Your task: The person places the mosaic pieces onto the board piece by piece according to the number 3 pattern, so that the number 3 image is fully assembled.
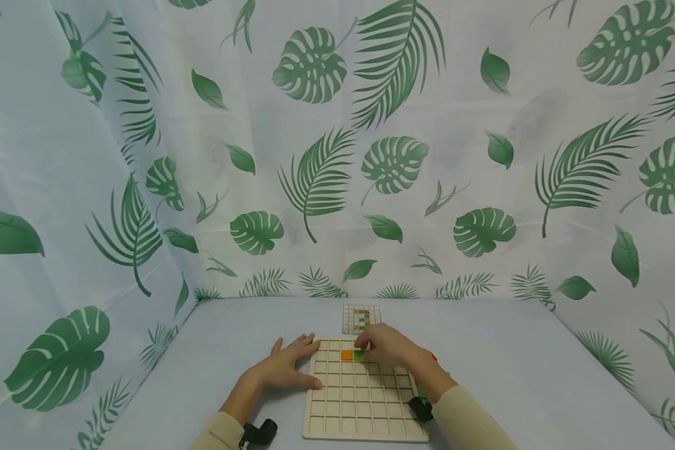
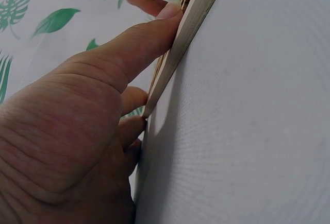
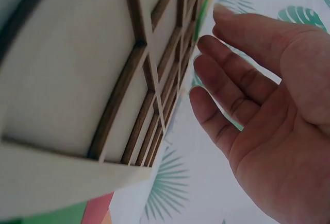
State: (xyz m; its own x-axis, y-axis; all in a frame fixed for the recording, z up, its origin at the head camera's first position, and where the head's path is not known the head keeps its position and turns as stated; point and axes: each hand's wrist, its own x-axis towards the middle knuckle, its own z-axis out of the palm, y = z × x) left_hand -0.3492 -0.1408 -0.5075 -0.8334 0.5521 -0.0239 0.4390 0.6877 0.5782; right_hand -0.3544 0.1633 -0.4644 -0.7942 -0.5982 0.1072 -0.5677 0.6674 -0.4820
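A pale wooden grid board [image 1: 345, 409] lies on the table. An orange tile [image 1: 346, 355] and a green tile [image 1: 358, 355] sit side by side in its cells near the far edge. My left hand [image 1: 285, 364] rests at the board's left side, its thumb [image 2: 149, 41] on the edge and its fingers towards the far corner. Over the far part of the board is my right hand [image 1: 387, 345], fingertips at the green tile. In the right wrist view its fingers [image 3: 221, 72] are loosely bent beside the green tile [image 3: 201, 18], with nothing visible between them.
A small card with a coloured grid pattern [image 1: 362, 317] lies beyond the board. Red and green pieces [image 3: 56, 214] show at the board's right side, partly hidden by the right arm. Leaf-print curtains [image 1: 326, 187] stand behind and beside the table [image 1: 230, 325].
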